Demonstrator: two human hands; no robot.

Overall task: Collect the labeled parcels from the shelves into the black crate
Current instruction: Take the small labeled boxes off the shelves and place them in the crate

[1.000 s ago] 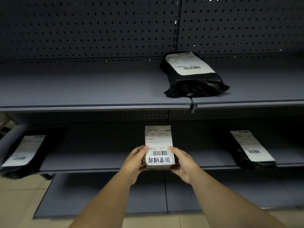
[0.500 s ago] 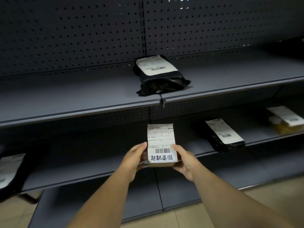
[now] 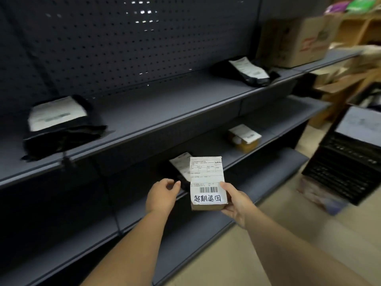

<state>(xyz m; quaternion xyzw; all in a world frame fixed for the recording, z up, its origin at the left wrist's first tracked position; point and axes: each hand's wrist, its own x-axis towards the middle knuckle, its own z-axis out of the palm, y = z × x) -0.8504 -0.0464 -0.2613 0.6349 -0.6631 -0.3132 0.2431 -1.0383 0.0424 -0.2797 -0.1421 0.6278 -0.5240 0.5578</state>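
Your right hand (image 3: 235,201) grips a small brown parcel (image 3: 207,186) at centre frame, thumb on the white label's right edge, fingers curled under the box; label shows a barcode w/ handwritten characters below it. Your left hand (image 3: 162,196) hovers just left of the parcel, apart from it, fingers loosely curled, holding nothing.

Behind the parcel, a black poly-bag parcel (image 3: 179,168) w/ white label lies on the lower shelf (image 3: 274,129), partly hidden by the box. Further right on that shelf sits a yellowish boxed parcel (image 3: 244,138). On the upper shelf (image 3: 165,108), a black bag parcel at left (image 3: 59,126), blurred, and another black bag parcel at upper right (image 3: 245,72), both labelled.

The black crate (image 3: 346,162) stands at the right edge of frame, on the floor, tilted, well apart from the held parcel. A cardboard box (image 3: 296,41) sits at upper right on the shelf end; pegboard backing (image 3: 123,38) fills the upper left.
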